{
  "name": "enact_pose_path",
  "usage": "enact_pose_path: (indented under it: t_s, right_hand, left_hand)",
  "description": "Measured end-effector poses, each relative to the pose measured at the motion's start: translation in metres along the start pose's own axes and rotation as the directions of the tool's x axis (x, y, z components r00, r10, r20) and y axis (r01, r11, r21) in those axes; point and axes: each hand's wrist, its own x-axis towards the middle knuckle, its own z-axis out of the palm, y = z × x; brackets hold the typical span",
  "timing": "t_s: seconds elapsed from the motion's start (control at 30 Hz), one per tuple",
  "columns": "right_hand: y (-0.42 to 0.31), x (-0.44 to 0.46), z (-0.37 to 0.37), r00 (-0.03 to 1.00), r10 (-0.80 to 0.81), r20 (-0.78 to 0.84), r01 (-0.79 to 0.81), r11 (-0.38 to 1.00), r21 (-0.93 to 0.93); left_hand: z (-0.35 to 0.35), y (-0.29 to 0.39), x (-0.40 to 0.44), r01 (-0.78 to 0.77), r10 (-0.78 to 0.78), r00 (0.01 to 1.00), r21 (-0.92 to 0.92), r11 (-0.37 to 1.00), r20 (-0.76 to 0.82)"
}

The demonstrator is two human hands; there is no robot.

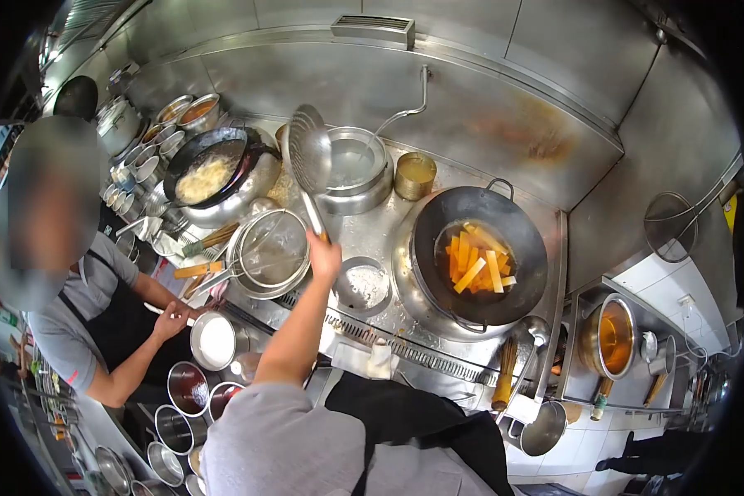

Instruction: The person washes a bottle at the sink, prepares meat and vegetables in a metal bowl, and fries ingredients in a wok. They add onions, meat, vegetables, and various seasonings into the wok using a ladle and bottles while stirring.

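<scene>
My left hand [324, 255] is closed around the handle of a perforated skimmer [309, 149], whose round head is raised above the stove [364, 240]. Just left of this hand, a round wire strainer [274, 252] rests over a metal pot. To the right, a large black wok [525, 240] holds orange strips and a few paler ones [475, 258] in liquid. Between the strainer and the wok, a round recess [362, 285] contains white foamy liquid. My right hand is not in view.
A co-worker [99, 306] stands at left beside another wok [205, 165] with pale food in bubbling liquid. Bowls and seasoning pots [217, 339] stand nearby. A ladle [537, 331] and a bamboo brush [505, 376] lie at the stove's right; a steel bowl [628, 335] of orange liquid stands beyond.
</scene>
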Motion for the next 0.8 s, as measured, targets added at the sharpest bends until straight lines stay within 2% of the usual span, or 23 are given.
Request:
enact_pose_path:
  t_s: [0.07,0.13,0.2,0.27,0.3,0.33,0.37,0.4,0.43,0.47,0.53,0.6,0.7,0.77,0.8]
  right_hand:
    - [0.041,0.027,-0.01,0.999,-0.049,-0.006,0.049,0.998,-0.045]
    - [0.087,0.067,-0.024,0.991,-0.134,0.029,0.137,0.978,-0.157]
    - [0.074,0.048,-0.017,0.993,-0.115,0.001,0.114,0.983,-0.144]
    - [0.053,0.029,-0.006,0.996,-0.078,-0.035,0.07,0.981,-0.18]
    - [0.047,0.021,-0.003,0.997,-0.067,-0.048,0.057,0.98,-0.191]
    - [0.043,0.016,-0.001,0.997,-0.06,-0.057,0.048,0.979,-0.198]
    - [0.04,0.013,0.0,0.997,-0.054,-0.063,0.039,0.977,-0.208]
    - [0.04,0.01,0.0,0.996,-0.051,-0.07,0.035,0.976,-0.214]
    - [0.037,0.008,0.001,0.996,-0.051,-0.075,0.033,0.976,-0.217]
    - [0.036,0.006,0.001,0.996,-0.049,-0.077,0.031,0.974,-0.223]
    - [0.037,0.004,0.002,0.995,-0.05,-0.08,0.031,0.973,-0.23]
    - [0.041,0.003,0.0,0.994,-0.068,-0.082,0.047,0.972,-0.231]
    - [0.042,0.0,-0.002,0.994,-0.072,-0.081,0.051,0.971,-0.235]
    - [0.036,0.0,-0.003,0.995,-0.055,-0.089,0.031,0.967,-0.253]
    - [0.032,-0.001,-0.002,0.995,-0.056,-0.086,0.031,0.965,-0.26]
  left_hand:
    - [0.02,0.026,0.065,0.056,-0.056,0.998,0.039,0.998,-0.022]
    - [0.052,0.02,0.114,0.123,-0.12,0.991,0.039,0.992,-0.057]
    - [0.07,0.025,0.124,0.167,-0.164,0.985,0.06,0.984,-0.051]
    - [0.093,0.018,0.129,0.286,-0.286,0.958,0.003,0.958,-0.002]
    - [0.131,-0.013,0.143,0.227,-0.231,0.965,-0.044,0.973,-0.124]
    - [0.135,-0.016,0.146,0.23,-0.233,0.966,-0.047,0.972,-0.113]
    - [0.135,-0.02,0.149,0.374,-0.308,0.922,-0.326,0.868,0.236]
    - [0.126,-0.011,0.145,0.56,-0.245,0.791,-0.504,0.657,0.56]
    - [0.117,0.0,0.141,0.637,-0.201,0.748,-0.601,0.483,0.632]
    - [0.108,0.009,0.141,0.638,-0.198,0.748,-0.602,0.481,0.634]
    - [0.091,0.014,0.152,0.821,-0.107,0.57,-0.56,0.112,0.815]
    - [0.081,0.008,0.168,0.916,-0.058,0.401,-0.398,0.06,0.914]
    - [0.072,0.006,0.174,0.906,-0.11,0.415,-0.399,0.142,0.903]
    - [0.07,0.001,0.172,0.694,-0.214,0.64,-0.436,0.573,0.738]
    - [0.072,-0.003,0.173,0.692,-0.216,0.644,-0.44,0.572,0.734]
